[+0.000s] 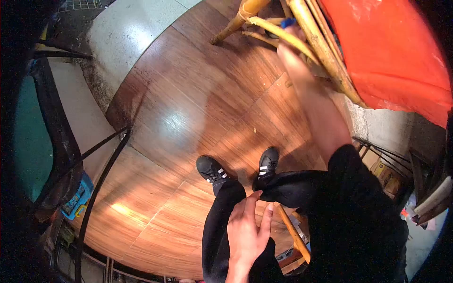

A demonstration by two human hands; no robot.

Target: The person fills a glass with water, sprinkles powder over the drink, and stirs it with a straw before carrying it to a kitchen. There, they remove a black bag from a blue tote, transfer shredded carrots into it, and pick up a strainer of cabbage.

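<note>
My left hand [246, 231] is above my black-trousered leg, its fingers stretched out and thumb apart, holding nothing. Across the floor, my right arm extends to a bamboo frame [325, 49], which looks like part of a chair and has a smooth red cover [387, 52]. My right hand [293, 32] is among the poles, partly hidden behind a thin yellowish one. A small blue thing [288, 22] shows at its fingers, which seem closed around it; what it is I cannot make out.
Brown wood-look flooring [188, 113] spreads around my dark shoes [212, 169]. At left are a dark-framed green seat [33, 137], thin black legs [101, 181] and a blue box [78, 198]. A wooden piece [295, 233] is beside my leg. Stacked items [384, 174] lie at right.
</note>
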